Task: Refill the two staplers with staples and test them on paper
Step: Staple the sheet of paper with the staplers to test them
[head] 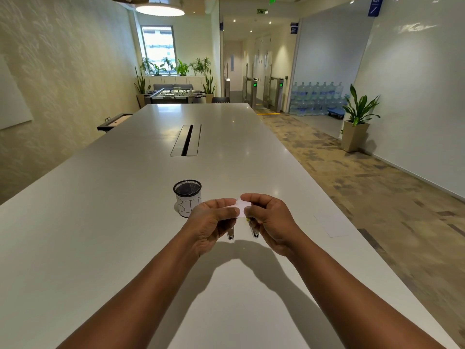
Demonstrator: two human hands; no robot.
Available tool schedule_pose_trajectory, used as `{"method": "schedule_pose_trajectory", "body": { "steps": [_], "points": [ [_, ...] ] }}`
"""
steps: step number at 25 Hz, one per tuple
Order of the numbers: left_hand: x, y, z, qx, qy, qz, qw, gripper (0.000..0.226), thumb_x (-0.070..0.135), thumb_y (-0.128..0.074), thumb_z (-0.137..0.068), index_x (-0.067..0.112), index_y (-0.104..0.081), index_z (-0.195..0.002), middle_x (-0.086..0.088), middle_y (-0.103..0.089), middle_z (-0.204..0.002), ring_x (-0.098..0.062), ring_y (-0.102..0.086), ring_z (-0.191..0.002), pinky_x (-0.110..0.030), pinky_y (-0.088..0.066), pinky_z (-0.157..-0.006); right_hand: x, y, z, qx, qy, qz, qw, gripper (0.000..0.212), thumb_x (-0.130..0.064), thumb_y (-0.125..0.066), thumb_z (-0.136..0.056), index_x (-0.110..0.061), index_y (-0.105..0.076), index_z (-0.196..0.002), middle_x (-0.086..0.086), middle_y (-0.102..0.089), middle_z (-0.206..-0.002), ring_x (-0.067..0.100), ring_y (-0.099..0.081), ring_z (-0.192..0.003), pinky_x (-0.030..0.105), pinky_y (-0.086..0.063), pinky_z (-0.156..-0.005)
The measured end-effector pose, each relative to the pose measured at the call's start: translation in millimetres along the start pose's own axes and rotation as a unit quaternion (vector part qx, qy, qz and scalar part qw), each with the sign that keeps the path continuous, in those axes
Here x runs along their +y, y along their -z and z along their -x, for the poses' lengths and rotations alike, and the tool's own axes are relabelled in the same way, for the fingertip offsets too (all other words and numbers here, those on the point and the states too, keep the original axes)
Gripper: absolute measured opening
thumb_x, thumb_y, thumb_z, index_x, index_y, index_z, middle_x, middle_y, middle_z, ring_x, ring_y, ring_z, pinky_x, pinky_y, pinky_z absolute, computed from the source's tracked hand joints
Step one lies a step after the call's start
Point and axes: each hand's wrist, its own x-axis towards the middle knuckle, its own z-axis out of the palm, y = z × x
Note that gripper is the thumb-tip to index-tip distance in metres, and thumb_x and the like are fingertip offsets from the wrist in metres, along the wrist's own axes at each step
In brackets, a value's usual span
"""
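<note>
The left hand (212, 224) and right hand (270, 222) cover most of the two staplers (231, 235); only their metal near ends show below the fingers. The white box (240, 205) pinched between the hands is largely hidden, its label unreadable. The left hand cuts off the cup (187, 197) lettering.

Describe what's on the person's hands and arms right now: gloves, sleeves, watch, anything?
Nothing is worn. The left hand and right hand are bare, with no gloves or visible rings. Both forearms are uncovered right down to the bottom edge of the picture: no sleeves, watch, bracelets or markings show on either wrist.
</note>
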Motion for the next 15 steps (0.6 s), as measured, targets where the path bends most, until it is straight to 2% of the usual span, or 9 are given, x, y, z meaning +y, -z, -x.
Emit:
{"method": "schedule_pose_trajectory", "body": {
  "steps": [2,5,7,12,15],
  "points": [
    [-0.2,1.0,-1.7,0.002,-0.005,0.000,1.000,0.023,-0.010,-0.074,-0.081,-0.001,-0.074,-0.102,-0.018,-0.078,-0.089,-0.027,-0.070,-0.079,-0.029,-0.062,-0.072,0.2,-0.5,-1.1,-0.001,-0.002,0.001,1.000,0.028,0.008,-0.061,-0.090,-0.007,-0.072,-0.112,-0.001,-0.077,-0.079,0.009,-0.056,-0.057,0.023,-0.049,-0.059],
    [-1.3,0.8,-4.1,0.028,-0.009,-0.001,1.000,0.011,0.000,-0.076,-0.084,0.002,-0.075,-0.095,-0.013,-0.077,-0.079,-0.022,-0.068,-0.068,-0.026,-0.060,-0.060,1.7,-2.6,-1.8,-0.011,-0.002,0.005,1.000,0.028,0.009,-0.062,-0.089,-0.010,-0.075,-0.105,0.001,-0.075,-0.076,0.010,-0.054,-0.055,0.024,-0.047,-0.057],
    [-2.2,2.1,-6.1,0.044,-0.009,0.005,0.999,0.006,0.006,-0.076,-0.086,0.005,-0.076,-0.093,-0.011,-0.078,-0.078,-0.018,-0.070,-0.064,-0.026,-0.060,-0.057,2.9,-3.0,-3.3,-0.017,-0.002,0.006,1.000,0.029,0.009,-0.063,-0.088,-0.012,-0.077,-0.100,0.003,-0.074,-0.076,0.010,-0.054,-0.054,0.024,-0.046,-0.056],
    [-0.3,10.4,-7.0,-0.013,-0.030,-0.019,0.999,0.024,-0.012,-0.071,-0.085,0.005,-0.074,-0.102,-0.013,-0.080,-0.092,-0.022,-0.075,-0.078,-0.026,-0.062,-0.067,6.0,3.2,-13.0,0.001,-0.006,0.016,1.000,0.029,0.009,-0.064,-0.087,-0.010,-0.074,-0.107,0.003,-0.072,-0.078,0.013,-0.054,-0.059,0.026,-0.047,-0.060],
    [-0.8,18.5,-7.5,-0.031,-0.074,-0.099,0.992,0.031,-0.016,-0.064,-0.088,0.009,-0.073,-0.104,-0.008,-0.080,-0.098,-0.021,-0.076,-0.091,-0.027,-0.062,-0.075,9.8,3.8,-18.3,0.006,-0.007,0.035,0.999,0.033,0.012,-0.065,-0.084,-0.010,-0.073,-0.108,0.001,-0.073,-0.078,0.015,-0.055,-0.061,0.026,-0.046,-0.058]
  ]
}}
